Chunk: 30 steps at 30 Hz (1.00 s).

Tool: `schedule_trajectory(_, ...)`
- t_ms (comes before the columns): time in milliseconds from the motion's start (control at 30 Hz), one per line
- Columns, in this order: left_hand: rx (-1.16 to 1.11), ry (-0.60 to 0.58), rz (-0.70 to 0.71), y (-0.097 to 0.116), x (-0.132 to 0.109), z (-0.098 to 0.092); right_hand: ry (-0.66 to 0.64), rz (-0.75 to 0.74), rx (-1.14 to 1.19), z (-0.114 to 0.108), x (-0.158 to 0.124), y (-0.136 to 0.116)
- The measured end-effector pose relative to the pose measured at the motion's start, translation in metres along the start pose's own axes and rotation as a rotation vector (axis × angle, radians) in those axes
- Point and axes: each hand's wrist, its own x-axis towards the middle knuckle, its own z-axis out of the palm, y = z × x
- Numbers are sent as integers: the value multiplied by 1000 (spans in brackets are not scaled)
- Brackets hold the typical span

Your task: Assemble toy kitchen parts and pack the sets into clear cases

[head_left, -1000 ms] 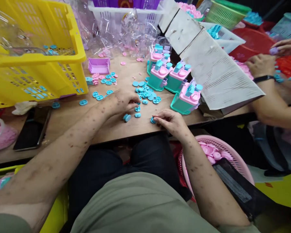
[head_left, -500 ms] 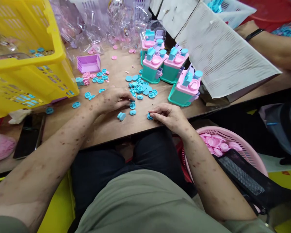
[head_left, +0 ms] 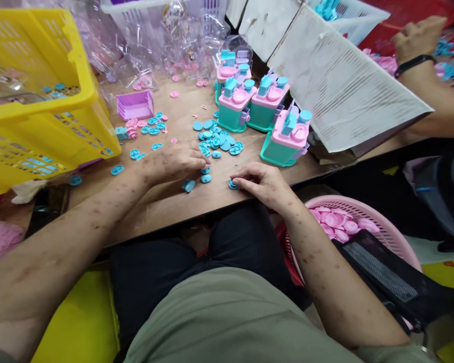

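My right hand (head_left: 267,185) pinches a small round blue plastic disc (head_left: 232,184) between thumb and fingers, low over the table's front part. To the left, my left hand (head_left: 179,164) is closed, palm down, with its fingertips at a blue disc (head_left: 205,171); whatever lies between its fingers is hidden. Just below those fingertips rests a blue oval piece (head_left: 206,179), and beside it an upright blue piece (head_left: 189,186). Beyond both hands spreads a pile of blue discs (head_left: 225,143), some flat side up, some showing spoked undersides.
Several teal-and-pink toy kitchen units (head_left: 285,140) stand at the right back. A yellow basket (head_left: 87,96), a purple tray (head_left: 135,105) and clear packaging (head_left: 189,40) lie left and behind. A cardboard flap (head_left: 348,80) slants at right, near another person's arm (head_left: 435,108). Below is a pink basket (head_left: 397,237).
My left hand has closed more and its fingertips have dropped slightly over the blue disc. The right hand keeps its pinch. The other person's hand has come further into view.
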Motion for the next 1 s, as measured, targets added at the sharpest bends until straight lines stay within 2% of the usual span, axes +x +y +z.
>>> schedule_trajectory(167,-7,28,84,1,2,4,63,-2,-35,7,-4,-1)
schedule_trajectory(300,-49,51,95,-5,-7,3,83,-11,-74,26,2,-9)
schedule_trajectory(433,-2,46,-24,-10,-39,-11,-36,-77,-61,56,21,-22)
schedule_trajectory(500,55,35,-92,-11,-60,-17,-69,-151,-49,65,33,-26)
schedule_trajectory(600,96,86,-167,-11,-87,-18,33,-254,-168,58,52,-26)
schedule_trajectory(667,100,146,-197,-10,-95,-16,110,-242,-319,46,64,-23)
schedule_trajectory(767,92,117,-195,-9,-90,-18,88,-205,-480,30,78,-18)
schedule_trajectory(867,103,53,-177,-2,-74,-33,51,-212,-509,26,80,-15)
schedule_trajectory(1000,161,161,-276,21,-45,-49,103,-209,-387,26,68,-10)
